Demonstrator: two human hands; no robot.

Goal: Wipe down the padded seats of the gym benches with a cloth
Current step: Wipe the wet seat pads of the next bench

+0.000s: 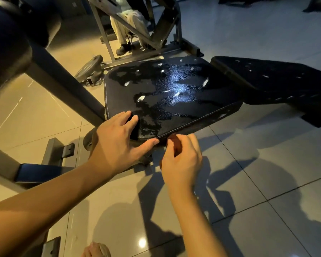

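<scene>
I see the seat pad (170, 97) covered in black leather-like vinyl, pebbled and glossy, with a bright sheen near its middle and small white spots where the skin looks worn. At two o'clock the back pad (278, 80) is duller and also flecked white. The frame beam (67, 86) at ten o'clock is grey matt metal. The floor tiles (248, 182) at five o'clock are smooth and glossy.

Left hand (115, 143) on seat pad's (174, 93) near-left corner; right hand (182, 160) just beside its near edge; backrest pad (276, 84) right.
</scene>
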